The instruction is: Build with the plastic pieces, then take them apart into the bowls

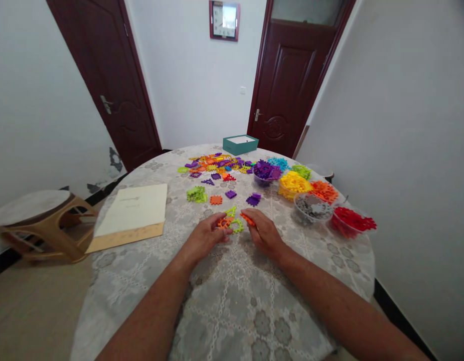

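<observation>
Near the middle of the table, my left hand [211,233] grips an orange interlocking tile [224,222] between thumb and fingers. Joined to it or touching it are lime-green pieces with open centres [237,226]; I cannot tell how firmly they fit. Just to the right, my right hand [262,230] is closed on another orange tile [247,218], held at a tilt and apart from the green pieces. Beyond my hands lie a flat orange square tile [216,200], purple tiles [253,199] and a lime-green stack of tiles [196,194].
Clear bowls of sorted tiles stand along the right: purple [267,171], yellow [294,184], grey [313,207] and red [352,221]. A mixed heap [216,163] lies farther back, before a teal box [240,145]. Paper [136,205] rests at left, above a stool [47,225].
</observation>
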Action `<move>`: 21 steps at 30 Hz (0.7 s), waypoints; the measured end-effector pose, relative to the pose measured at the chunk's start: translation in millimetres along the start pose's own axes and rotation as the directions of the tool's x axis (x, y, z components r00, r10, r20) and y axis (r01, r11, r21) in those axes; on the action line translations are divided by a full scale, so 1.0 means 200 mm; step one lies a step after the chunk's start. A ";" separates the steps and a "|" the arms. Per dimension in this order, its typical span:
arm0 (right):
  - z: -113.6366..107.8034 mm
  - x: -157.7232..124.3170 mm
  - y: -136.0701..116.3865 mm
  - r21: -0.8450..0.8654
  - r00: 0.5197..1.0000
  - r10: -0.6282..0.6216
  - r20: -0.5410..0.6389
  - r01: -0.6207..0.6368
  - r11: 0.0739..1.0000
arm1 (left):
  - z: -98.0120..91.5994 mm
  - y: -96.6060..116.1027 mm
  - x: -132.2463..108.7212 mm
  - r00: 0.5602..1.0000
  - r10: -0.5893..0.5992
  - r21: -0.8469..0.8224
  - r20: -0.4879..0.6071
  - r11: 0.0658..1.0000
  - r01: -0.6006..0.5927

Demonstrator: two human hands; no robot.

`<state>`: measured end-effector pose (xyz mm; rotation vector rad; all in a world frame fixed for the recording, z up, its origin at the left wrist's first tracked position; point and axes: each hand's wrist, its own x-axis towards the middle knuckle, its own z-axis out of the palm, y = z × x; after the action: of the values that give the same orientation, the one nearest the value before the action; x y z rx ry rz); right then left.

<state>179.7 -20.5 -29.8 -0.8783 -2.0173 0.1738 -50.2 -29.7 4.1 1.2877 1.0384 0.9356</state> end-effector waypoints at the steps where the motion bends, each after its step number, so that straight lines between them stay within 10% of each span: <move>1: 0.00 0.00 0.00 -0.001 1.000 0.015 0.003 -0.015 1.000 | 0.01 0.00 -0.01 1.000 -0.012 -0.029 0.017 0.999 0.012; 9: 0.11 -0.04 -0.09 -0.125 0.983 0.038 0.177 -0.016 0.992 | 0.06 0.03 -0.05 0.962 0.007 -0.048 0.273 0.999 0.006; 21: 0.10 -0.04 -0.11 0.020 0.971 0.021 0.239 -0.027 0.999 | 0.05 -0.08 0.00 0.994 -0.006 -0.074 0.110 0.997 0.014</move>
<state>155.1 -37.8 -38.4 -0.9025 -2.2225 0.3297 -40.8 -34.1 -10.8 1.2568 0.9162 0.8785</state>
